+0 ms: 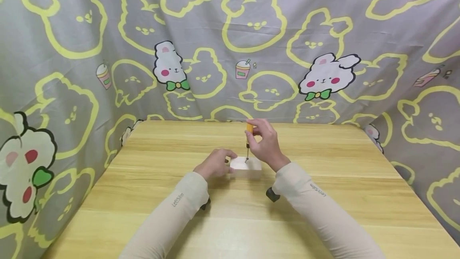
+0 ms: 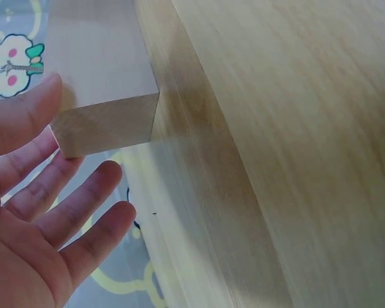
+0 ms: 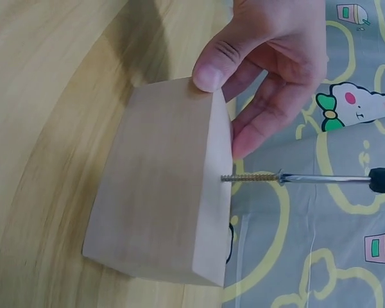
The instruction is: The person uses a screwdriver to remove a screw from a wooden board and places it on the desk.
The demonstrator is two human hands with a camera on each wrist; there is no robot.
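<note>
A pale wooden block lies on the table in front of me. My left hand pinches its left end; in the right wrist view the thumb presses one edge and the fingers reach round behind. A threaded screw stands upright in the block's top face, most of its thread exposed. On the screw's head sits the tip of a screwdriver with a yellow handle and a metal shaft. My right hand holds that handle from above between thumb and fingers. The right wrist view leaves this hand out of frame.
The wood-grain table spreads around the block. A grey curtain with yellow outlines and white cartoon animals hangs behind it and along both sides. Small black devices show beneath both sleeve cuffs.
</note>
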